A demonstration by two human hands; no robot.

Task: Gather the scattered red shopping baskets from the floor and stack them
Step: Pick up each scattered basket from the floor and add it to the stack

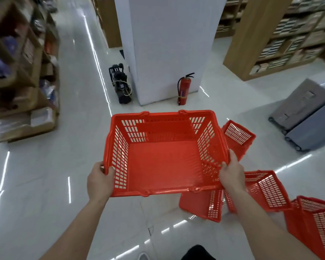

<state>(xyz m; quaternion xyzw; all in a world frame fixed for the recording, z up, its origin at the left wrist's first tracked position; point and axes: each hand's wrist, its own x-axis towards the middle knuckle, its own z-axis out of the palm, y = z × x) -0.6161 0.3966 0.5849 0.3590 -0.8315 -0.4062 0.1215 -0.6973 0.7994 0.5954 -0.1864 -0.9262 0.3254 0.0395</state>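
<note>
I hold an empty red shopping basket [163, 162] upright above the floor, its opening facing me. My left hand [99, 182] grips its left rim and my right hand [231, 170] grips its right rim. Several more red baskets lie on the floor to the right: one tipped basket [237, 136] beyond my right hand, one on its side [203, 205] under the held basket, another [266, 190] beside my right forearm, and one [315, 224] at the right edge.
A white pillar [167, 47] stands ahead with a red fire extinguisher [184, 89] and a black machine [121, 85] at its base. Wooden shelves [21, 62] line the left. More shelves [281, 30] and grey suitcases [306, 111] stand on the right. The floor is glossy white tile [45, 175].
</note>
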